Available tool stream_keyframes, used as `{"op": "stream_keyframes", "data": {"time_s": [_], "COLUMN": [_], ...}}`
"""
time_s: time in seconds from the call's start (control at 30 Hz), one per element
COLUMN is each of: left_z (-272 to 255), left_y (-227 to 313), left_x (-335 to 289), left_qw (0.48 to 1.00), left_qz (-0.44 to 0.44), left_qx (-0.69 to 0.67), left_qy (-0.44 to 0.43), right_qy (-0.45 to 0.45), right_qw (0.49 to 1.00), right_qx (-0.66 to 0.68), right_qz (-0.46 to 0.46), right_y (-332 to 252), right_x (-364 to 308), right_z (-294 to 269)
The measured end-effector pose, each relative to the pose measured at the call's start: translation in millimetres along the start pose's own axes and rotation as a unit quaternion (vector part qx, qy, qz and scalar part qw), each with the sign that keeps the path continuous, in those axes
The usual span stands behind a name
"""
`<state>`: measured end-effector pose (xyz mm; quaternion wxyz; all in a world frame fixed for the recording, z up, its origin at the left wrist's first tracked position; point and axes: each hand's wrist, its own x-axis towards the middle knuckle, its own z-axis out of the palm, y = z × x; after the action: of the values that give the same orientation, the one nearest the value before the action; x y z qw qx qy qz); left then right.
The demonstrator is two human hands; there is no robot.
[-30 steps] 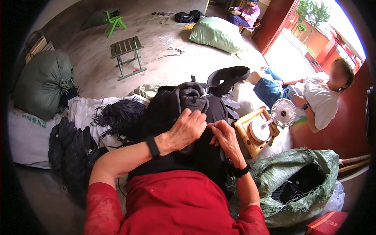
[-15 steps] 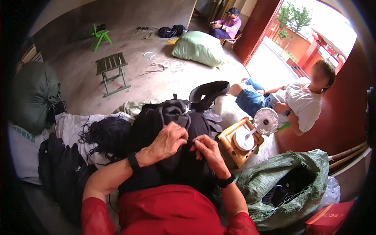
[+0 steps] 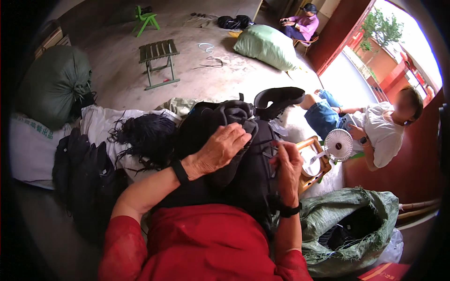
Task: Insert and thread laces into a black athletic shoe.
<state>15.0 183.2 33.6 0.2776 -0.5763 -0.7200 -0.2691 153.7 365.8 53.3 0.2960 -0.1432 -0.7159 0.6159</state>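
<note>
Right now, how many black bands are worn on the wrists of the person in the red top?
2: the left band circles the wrist behind the left hand; the right band circles the wrist behind the right hand. No other shows on either wrist.

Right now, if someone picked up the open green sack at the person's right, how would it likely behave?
The green sack would probably flop, since it crumples in loose folds. Its frayed edge might snag or shed threads. The black items inside may shift as it lifts.
</note>
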Motion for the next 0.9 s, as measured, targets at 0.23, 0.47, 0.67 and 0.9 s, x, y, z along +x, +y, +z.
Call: {"op": "stream_keyframes", "data": {"time_s": [0.23, 0.47, 0.67, 0.9], "left_z": [-38, -39, -30, -13], "left_y": [-46, -50, -59, -56], "left_x": [2, 21, 25, 21], "left_qw": [0.987, 0.976, 0.950, 0.949], "left_qz": [0.096, 0.111, 0.042, -0.020], "left_qx": [0.043, 0.020, -0.100, 0.013], "left_qy": [-0.123, -0.185, -0.293, -0.314], "right_qy": [0.048, -0.096, -0.141, -0.201], "right_qw": [0.998, 0.994, 0.988, 0.975], "right_qx": [-0.022, -0.029, -0.022, 0.010], "right_qz": [0.024, 0.039, 0.067, 0.092], "right_y": [30, 20, 7, 15], "right_x": [-18, -19, -15, -12], "right_z": [-19, 19, 27, 39]}}
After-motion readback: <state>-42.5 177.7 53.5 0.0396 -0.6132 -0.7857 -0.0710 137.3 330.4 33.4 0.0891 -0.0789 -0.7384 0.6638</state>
